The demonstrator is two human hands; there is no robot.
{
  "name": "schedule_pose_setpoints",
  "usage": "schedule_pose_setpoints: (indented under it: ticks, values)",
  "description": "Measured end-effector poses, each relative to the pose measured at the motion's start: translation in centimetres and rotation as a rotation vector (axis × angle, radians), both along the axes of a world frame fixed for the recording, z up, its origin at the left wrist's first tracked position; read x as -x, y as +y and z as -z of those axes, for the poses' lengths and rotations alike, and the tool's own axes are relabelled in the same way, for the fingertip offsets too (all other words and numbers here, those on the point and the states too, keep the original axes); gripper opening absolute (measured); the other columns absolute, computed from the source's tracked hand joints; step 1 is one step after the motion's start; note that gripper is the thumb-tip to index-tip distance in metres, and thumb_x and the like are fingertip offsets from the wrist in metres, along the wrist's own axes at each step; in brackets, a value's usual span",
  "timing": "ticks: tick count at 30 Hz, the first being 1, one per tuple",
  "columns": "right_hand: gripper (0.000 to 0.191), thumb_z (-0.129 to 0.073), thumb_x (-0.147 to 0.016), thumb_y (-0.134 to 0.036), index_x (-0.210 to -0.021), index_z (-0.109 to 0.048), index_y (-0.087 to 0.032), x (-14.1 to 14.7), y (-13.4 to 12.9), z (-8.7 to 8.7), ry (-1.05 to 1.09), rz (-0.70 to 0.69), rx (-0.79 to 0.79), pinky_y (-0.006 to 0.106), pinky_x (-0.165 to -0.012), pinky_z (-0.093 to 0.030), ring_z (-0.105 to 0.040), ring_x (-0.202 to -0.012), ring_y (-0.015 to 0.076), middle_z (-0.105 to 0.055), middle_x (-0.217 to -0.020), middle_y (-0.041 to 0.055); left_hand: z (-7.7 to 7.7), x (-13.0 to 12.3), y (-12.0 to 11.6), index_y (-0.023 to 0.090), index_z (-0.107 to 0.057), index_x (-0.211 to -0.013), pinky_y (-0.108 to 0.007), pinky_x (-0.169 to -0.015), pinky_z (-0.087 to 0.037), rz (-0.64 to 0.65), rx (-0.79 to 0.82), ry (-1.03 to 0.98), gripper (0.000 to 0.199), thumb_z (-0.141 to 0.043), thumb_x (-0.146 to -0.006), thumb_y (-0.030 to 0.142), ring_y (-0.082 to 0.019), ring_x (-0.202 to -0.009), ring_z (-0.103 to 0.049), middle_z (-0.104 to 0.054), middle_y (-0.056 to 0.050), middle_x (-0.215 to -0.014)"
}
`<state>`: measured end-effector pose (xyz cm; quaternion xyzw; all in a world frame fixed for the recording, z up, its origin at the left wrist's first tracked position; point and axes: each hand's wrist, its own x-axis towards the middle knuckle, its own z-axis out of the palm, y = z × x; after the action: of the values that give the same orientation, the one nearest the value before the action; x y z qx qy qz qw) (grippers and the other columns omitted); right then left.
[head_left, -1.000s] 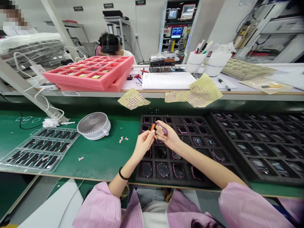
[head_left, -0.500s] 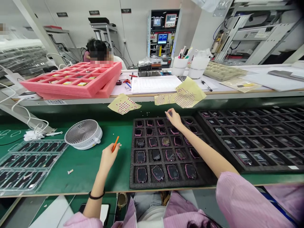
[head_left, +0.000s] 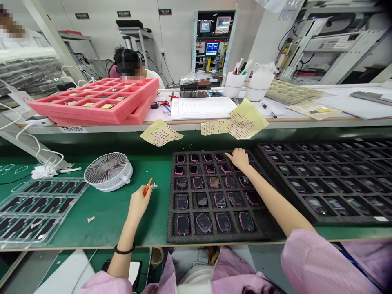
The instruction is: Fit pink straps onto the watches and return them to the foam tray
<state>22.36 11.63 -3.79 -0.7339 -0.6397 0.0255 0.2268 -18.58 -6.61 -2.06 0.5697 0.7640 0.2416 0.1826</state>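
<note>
A green worktop [head_left: 101,230] runs across the view, carrying a black foam tray [head_left: 211,238] directly in front of the person and a second black foam tray [head_left: 352,220] to its right — their edges almost meet. Each cell of the first tray holds a dark rounded part with a pink rim [head_left: 223,221]; exactly what these parts are is too small to tell. Toward the worktop's left end lie a clear plastic tray [head_left: 39,212] of dark pieces and a white desk fan [head_left: 107,171]. A bare green strip lies open between them and the foam tray's left edge, with a small pale offcut [head_left: 91,219] beside the plastic tray.

The hands are well apart. The left hand [head_left: 139,206] is over that strip, pinching a slim orange stick [head_left: 148,186] tilted up, just short of the foam tray's left edge. The right hand [head_left: 240,159] rests near the foam tray's far right corner, index finger [head_left: 229,154] pointing left — the curled fingers hide whether it holds anything.
</note>
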Motion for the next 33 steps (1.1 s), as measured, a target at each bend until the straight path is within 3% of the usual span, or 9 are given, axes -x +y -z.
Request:
schedule_pose_setpoints:
  ticks: [5,8,12,15,19,22,24,26,33]
  values:
    - [0.049,-0.053,-0.088,-0.056,-0.091,-0.058,-0.008,-0.4,0.3,0.0,0.044,0.03,0.036,0.051,-0.085,-0.041,-0.051,-0.11,0.0425,-0.057,-0.109,0.0335,-1.4,-1.3,-0.3,0.019,-0.054,-0.089,-0.026,-0.054,-0.035,-0.023,-0.078,-0.098,0.031,-0.038,-0.089,0.046,-0.02,-0.053,-0.055,-0.059,-0.001,-0.062]
    - [0.038,-0.058,-0.085,-0.052,-0.081,-0.056,-0.014,-0.6,0.2,-0.6,0.149,0.0,0.042,0.046,-0.085,-0.041,-0.053,-0.105,0.0369,-0.062,-0.099,0.0243,-2.2,-2.6,-0.5,0.019,-0.054,-0.087,-0.024,-0.053,-0.035,0.093,-0.123,-0.242,0.031,-0.038,-0.089,0.045,-0.016,-0.052,-0.05,-0.053,0.002,-0.061]
    - [0.026,-0.064,-0.08,-0.04,-0.076,-0.048,-0.02,-0.1,-0.6,-2.2,0.366,-0.077,0.009,0.039,-0.077,-0.041,-0.056,-0.086,0.0276,-0.058,-0.074,0.0075,-3.2,-5.3,-0.6,0.017,-0.059,-0.094,-0.022,-0.051,-0.03,0.293,-0.172,-0.479,0.035,-0.043,-0.088,0.048,-0.012,-0.05,-0.04,-0.042,0.005,-0.056]
    - [0.028,-0.065,-0.079,-0.042,-0.082,-0.046,-0.021,1.9,-2.0,-3.6,0.584,-0.191,-0.033,0.032,-0.067,-0.041,-0.054,-0.07,0.0209,-0.051,-0.066,0.0001,-3.9,-8.0,-0.5,0.016,-0.06,-0.095,-0.021,-0.05,-0.027,0.407,-0.161,-0.657,0.037,-0.045,-0.088,0.049,-0.01,-0.048,-0.035,-0.038,0.007,-0.053]
    - [0.039,-0.052,-0.082,-0.061,-0.091,-0.048,-0.023,6.8,-5.9,-5.3,0.926,-0.439,0.04,0.026,-0.049,-0.04,-0.047,-0.053,0.0146,-0.049,-0.063,-0.004,-4.9,-11.3,-0.2,0.016,-0.06,-0.088,-0.02,-0.043,-0.023,0.518,-0.066,-0.837,0.041,-0.044,-0.088,0.054,-0.007,-0.041,-0.027,-0.035,0.009,-0.049]
    - [0.038,-0.055,-0.082,-0.06,-0.089,-0.05,-0.023,10.4,-9.5,-6.7,1.13,-0.577,0.152,0.022,-0.039,-0.034,-0.044,-0.047,0.0117,-0.048,-0.062,-0.0051,-5.6,-12.7,0.1,0.016,-0.058,-0.079,-0.02,-0.041,-0.021,0.548,-0.046,-0.862,0.045,-0.043,-0.088,0.057,-0.006,-0.038,-0.026,-0.035,0.009,-0.047]
    - [0.033,-0.07,-0.077,-0.048,-0.086,-0.052,-0.023,12.0,-11.4,-7.7,1.479,-0.648,0.307,0.019,-0.036,-0.031,-0.038,-0.042,0.0079,-0.048,-0.059,-0.0074,-6.1,-13.0,0.1,0.016,-0.058,-0.075,-0.02,-0.04,-0.022,0.553,-0.059,-0.847,0.046,-0.043,-0.088,0.058,-0.006,-0.038,-0.026,-0.035,0.008,-0.047]
    - [0.03,-0.076,-0.074,-0.041,-0.081,-0.053,-0.022,13.0,-12.6,-8.5,1.662,-0.683,0.387,0.018,-0.034,-0.03,-0.034,-0.039,0.0059,-0.046,-0.055,-0.0086,-6.4,-12.9,0.1,0.015,-0.059,-0.074,-0.02,-0.04,-0.023,0.562,-0.074,-0.818,0.047,-0.043,-0.089,0.057,-0.006,-0.039,-0.028,-0.036,0.008,-0.047]
    - [0.033,-0.075,-0.076,-0.043,-0.073,-0.05,-0.022,14.0,-13.3,-9.1,1.738,-0.692,0.427,0.02,-0.04,-0.041,-0.041,-0.041,0.008,-0.045,-0.049,-0.0087,-6.6,-12.4,-0.1,0.015,-0.06,-0.074,-0.019,-0.04,-0.024,0.551,-0.104,-0.787,0.046,-0.042,-0.09,0.054,-0.006,-0.039,-0.027,-0.035,0.007,-0.047]
